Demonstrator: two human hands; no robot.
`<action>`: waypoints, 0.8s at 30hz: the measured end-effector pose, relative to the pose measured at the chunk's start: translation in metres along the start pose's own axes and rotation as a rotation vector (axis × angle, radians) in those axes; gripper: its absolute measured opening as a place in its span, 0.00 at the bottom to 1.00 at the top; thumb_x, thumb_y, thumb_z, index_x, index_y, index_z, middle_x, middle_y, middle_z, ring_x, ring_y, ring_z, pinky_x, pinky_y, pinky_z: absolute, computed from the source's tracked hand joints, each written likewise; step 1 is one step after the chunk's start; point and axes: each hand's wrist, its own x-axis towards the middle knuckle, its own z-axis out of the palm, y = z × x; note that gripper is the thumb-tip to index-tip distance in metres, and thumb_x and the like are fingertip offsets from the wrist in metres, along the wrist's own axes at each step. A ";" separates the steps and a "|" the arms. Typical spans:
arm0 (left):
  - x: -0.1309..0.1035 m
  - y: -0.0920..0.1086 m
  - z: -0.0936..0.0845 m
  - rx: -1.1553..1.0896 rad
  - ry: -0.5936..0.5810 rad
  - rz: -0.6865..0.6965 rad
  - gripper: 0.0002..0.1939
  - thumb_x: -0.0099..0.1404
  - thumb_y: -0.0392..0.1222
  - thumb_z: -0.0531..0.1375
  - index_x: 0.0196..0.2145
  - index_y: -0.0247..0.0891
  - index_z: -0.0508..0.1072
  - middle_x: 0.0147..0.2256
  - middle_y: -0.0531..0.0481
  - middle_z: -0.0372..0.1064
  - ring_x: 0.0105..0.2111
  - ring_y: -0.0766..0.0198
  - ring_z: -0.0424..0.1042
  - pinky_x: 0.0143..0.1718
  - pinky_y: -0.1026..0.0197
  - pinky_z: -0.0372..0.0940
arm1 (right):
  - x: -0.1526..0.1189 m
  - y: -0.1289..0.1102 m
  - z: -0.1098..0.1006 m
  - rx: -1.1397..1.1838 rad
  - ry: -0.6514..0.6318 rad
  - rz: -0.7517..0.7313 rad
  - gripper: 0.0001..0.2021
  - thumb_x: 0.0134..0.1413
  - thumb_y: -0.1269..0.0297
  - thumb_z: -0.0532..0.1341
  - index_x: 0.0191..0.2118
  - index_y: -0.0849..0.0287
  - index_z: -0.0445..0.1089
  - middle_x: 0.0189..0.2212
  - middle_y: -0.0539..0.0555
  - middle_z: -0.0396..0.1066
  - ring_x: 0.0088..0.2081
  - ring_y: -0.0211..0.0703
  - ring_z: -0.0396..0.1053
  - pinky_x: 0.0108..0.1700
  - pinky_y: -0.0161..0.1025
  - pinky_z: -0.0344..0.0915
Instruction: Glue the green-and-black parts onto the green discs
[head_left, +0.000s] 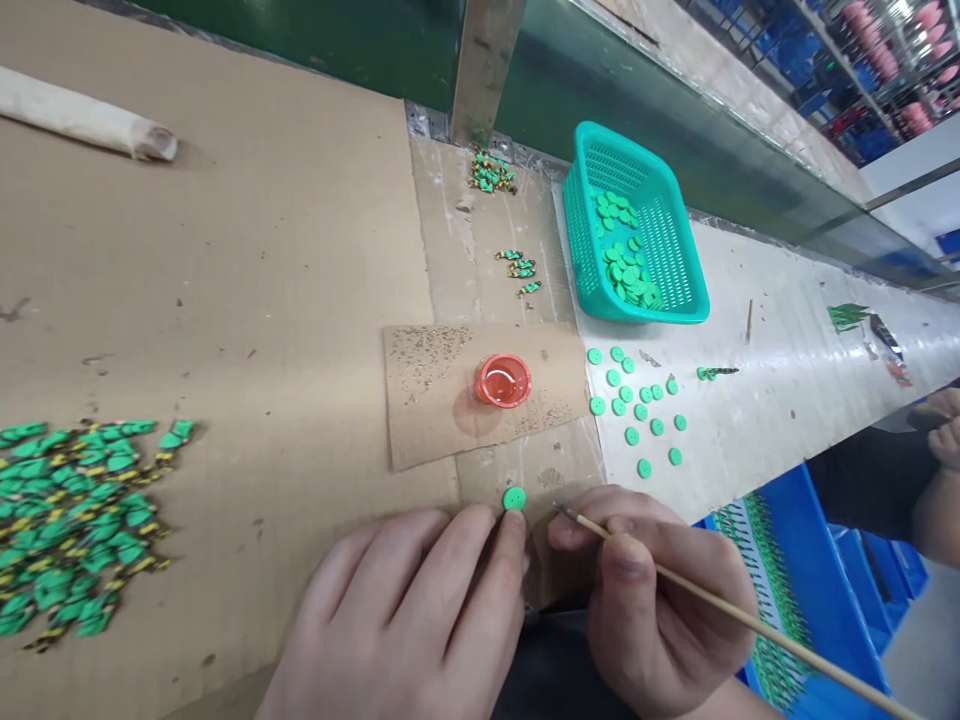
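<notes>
My left hand [420, 610] rests on the cardboard, palm down, with its index fingertip against the lower edge of a green disc [514, 498]. Its other fingers lie side by side, bent. Pinched in my right hand [660, 600] is a thin wooden stick [780, 635] with a dark, fine tip, which points left, just right of the disc. Beyond both hands, a small red cup [504, 381] of clear liquid stands on a cardboard piece [420, 430]. Several loose green discs [641, 411] lie to the cup's right.
A teal basket [679, 210] holds more green discs. Green, yellow and black figures [82, 510] are heaped at left; smaller groups [491, 172] lie at the back. A pale rod [82, 115] is upper left. At right are a blue bin [832, 590] and another person's hand [941, 440].
</notes>
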 end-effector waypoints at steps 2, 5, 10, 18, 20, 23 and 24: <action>0.001 0.000 0.000 -0.009 0.017 -0.007 0.13 0.78 0.35 0.65 0.58 0.34 0.81 0.50 0.43 0.81 0.48 0.48 0.69 0.47 0.45 0.62 | 0.000 0.002 -0.003 0.093 0.057 0.043 0.12 0.76 0.77 0.63 0.56 0.54 0.75 0.42 0.53 0.84 0.43 0.47 0.85 0.45 0.47 0.86; 0.003 0.000 0.002 -0.035 0.072 -0.004 0.12 0.79 0.35 0.64 0.56 0.34 0.81 0.49 0.42 0.81 0.48 0.47 0.70 0.48 0.44 0.62 | 0.003 0.007 -0.011 0.146 0.005 0.102 0.14 0.80 0.73 0.60 0.61 0.52 0.77 0.47 0.55 0.86 0.47 0.48 0.86 0.50 0.48 0.86; 0.008 0.003 -0.002 -0.044 0.054 -0.019 0.10 0.81 0.35 0.62 0.55 0.37 0.82 0.50 0.44 0.80 0.48 0.50 0.71 0.50 0.46 0.62 | 0.016 0.013 -0.021 0.067 -0.224 0.117 0.17 0.80 0.74 0.59 0.62 0.48 0.77 0.47 0.52 0.86 0.46 0.44 0.84 0.49 0.43 0.83; 0.014 0.007 -0.007 -0.046 0.054 -0.059 0.07 0.82 0.36 0.61 0.51 0.41 0.80 0.46 0.49 0.79 0.45 0.56 0.73 0.48 0.51 0.64 | 0.033 0.014 -0.016 0.027 -0.323 0.055 0.10 0.73 0.76 0.62 0.50 0.52 0.73 0.46 0.53 0.84 0.47 0.46 0.83 0.50 0.45 0.80; 0.014 0.007 -0.007 -0.054 0.041 -0.067 0.08 0.82 0.35 0.60 0.50 0.42 0.80 0.45 0.49 0.79 0.44 0.57 0.74 0.47 0.52 0.65 | 0.038 0.017 -0.014 -0.011 -0.414 0.019 0.11 0.70 0.79 0.61 0.47 0.52 0.71 0.48 0.55 0.84 0.50 0.48 0.82 0.51 0.47 0.80; 0.014 0.008 -0.009 -0.054 0.016 -0.094 0.09 0.82 0.35 0.59 0.50 0.43 0.80 0.46 0.49 0.80 0.44 0.57 0.74 0.46 0.52 0.67 | 0.045 0.021 -0.011 -0.079 -0.518 -0.031 0.13 0.68 0.81 0.60 0.45 0.53 0.70 0.45 0.54 0.82 0.49 0.49 0.80 0.51 0.46 0.78; 0.014 0.009 -0.010 -0.062 0.002 -0.111 0.10 0.82 0.36 0.59 0.51 0.43 0.81 0.46 0.49 0.80 0.44 0.57 0.74 0.46 0.52 0.67 | 0.047 0.021 -0.011 -0.086 -0.526 -0.045 0.13 0.67 0.82 0.60 0.44 0.53 0.71 0.43 0.53 0.81 0.48 0.49 0.79 0.50 0.45 0.77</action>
